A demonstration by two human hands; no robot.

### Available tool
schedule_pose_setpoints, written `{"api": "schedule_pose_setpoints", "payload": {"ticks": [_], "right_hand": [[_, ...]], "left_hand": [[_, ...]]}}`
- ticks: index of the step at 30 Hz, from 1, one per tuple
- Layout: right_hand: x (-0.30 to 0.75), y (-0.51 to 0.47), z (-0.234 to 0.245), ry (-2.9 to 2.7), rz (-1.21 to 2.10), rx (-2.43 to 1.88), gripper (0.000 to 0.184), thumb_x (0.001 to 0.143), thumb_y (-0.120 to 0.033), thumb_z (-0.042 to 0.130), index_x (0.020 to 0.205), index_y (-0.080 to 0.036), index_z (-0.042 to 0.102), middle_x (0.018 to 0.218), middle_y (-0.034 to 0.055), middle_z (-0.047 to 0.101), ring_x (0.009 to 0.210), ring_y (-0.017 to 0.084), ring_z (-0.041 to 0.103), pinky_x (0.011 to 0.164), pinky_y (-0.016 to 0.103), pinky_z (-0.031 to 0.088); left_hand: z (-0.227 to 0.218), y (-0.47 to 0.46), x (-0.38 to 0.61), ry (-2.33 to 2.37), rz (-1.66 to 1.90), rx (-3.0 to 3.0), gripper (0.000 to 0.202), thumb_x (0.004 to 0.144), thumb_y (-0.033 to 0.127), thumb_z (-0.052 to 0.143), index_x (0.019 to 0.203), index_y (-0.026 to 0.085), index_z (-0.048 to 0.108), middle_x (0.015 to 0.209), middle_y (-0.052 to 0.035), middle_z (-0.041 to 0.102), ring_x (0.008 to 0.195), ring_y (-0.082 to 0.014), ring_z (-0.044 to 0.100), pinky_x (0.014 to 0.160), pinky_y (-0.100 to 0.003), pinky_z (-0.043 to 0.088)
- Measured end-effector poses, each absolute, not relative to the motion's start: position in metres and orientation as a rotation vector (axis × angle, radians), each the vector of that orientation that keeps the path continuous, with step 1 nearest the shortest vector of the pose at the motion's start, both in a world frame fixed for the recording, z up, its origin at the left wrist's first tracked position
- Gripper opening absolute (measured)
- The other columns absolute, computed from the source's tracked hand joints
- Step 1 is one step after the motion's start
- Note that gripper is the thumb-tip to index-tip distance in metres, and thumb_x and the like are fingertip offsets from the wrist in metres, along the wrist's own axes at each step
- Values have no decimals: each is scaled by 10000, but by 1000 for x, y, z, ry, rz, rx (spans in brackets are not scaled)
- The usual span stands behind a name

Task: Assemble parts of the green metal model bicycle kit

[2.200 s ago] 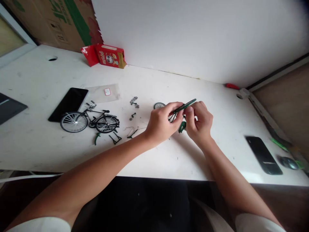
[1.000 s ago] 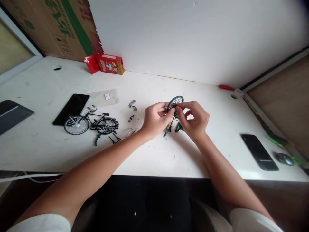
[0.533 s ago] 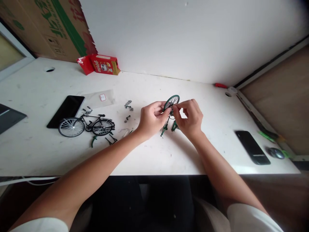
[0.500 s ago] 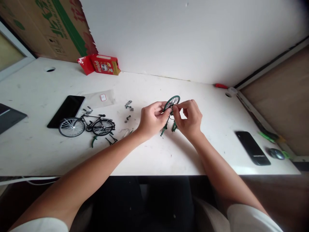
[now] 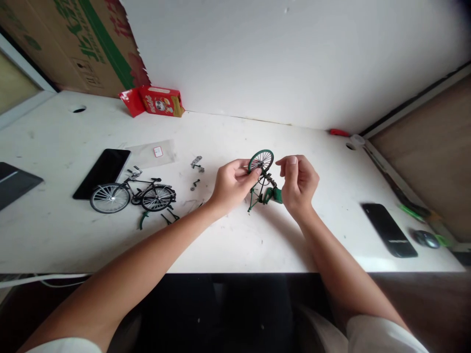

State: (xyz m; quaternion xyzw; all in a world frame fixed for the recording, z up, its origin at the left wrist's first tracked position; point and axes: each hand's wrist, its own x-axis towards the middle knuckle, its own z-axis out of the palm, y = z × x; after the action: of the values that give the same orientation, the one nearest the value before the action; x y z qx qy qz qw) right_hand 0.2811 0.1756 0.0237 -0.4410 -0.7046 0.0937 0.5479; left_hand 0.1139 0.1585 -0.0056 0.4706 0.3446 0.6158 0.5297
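Left hand (image 5: 231, 181) found with thumb and fingers pinched on the green wheel (image 5: 262, 160), which stands tilted at the fingertips; right hand (image 5: 299, 184) curled just right of the wheel, not touching it, contents impossible to tell. Advisable handling, as judged: grip by rim and hub, sparing the thin spokes, with light pressure. Just below the grip, a green frame (image 5: 252, 198), its joint to the wheel unclear, and a loose green part (image 5: 278, 195) crowd the right hand; left of the grip, metal pieces (image 5: 197, 161) and a black bicycle (image 5: 154, 188), the left forearm (image 5: 165, 245) obstructing nearer reach
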Motion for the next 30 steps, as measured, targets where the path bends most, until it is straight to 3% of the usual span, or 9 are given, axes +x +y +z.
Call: {"api": "schedule_pose_setpoints", "payload": {"ticks": [3,10,16,21,24,27,30], "right_hand": [[288,180,28,-1888,55,-912,112,1001,-309,675,1032,-248,763,888,43,751,724,161,616,569,327,458],[295,187,25,-2060,-187,-735,221,927,-152,741,1089,-301,762,911,13,792,761,183,666,607,353,500],[294,188,20,-2048,-282,-851,80,918,-222,749,967,-279,723,841,9,756,785,208,654,662,383,501],[287,182,20,-1931,-204,-883,79,906,-226,773,962,-261,731,824,23,751,679,177,613,514,340,440],[284,178,20,-1926,-182,-934,53,911,-239,772,926,-275,737,773,18,728,665,181,605,512,344,439],[278,174,19,-1853,-71,-1061,40,945,-300,743,918,-271,737,816,30,731,683,180,603,543,350,478],[268,167,18,-1696,200,-1108,157,963,-398,727,930,-245,740,840,36,709,700,167,612,555,337,513]], "left_hand": [[-5,161,113,813,1434,1047,303,891,355,830,1072,131,735,986,-122,831,844,-179,793,795,-308,658],[-3,161,112,819,1432,1065,289,872,312,842,1070,122,752,983,-131,832,866,-191,796,829,-325,659],[-2,159,115,832,1484,1157,185,915,240,772,1054,125,730,961,-117,826,878,-198,801,828,-310,658],[-6,159,119,821,1581,1210,195,934,187,745,1113,121,703,1076,-151,818,985,-220,812,878,-320,675],[-9,159,120,823,1625,1285,192,945,170,734,1128,130,692,1094,-138,817,1014,-211,811,893,-308,679],[-9,157,120,820,1678,1360,202,967,173,713,1164,137,693,1151,-137,811,1076,-214,802,918,-305,678],[-9,154,121,855,1730,1433,239,986,199,706,1221,156,692,1239,-139,795,1136,-222,789,965,-337,677]]}}
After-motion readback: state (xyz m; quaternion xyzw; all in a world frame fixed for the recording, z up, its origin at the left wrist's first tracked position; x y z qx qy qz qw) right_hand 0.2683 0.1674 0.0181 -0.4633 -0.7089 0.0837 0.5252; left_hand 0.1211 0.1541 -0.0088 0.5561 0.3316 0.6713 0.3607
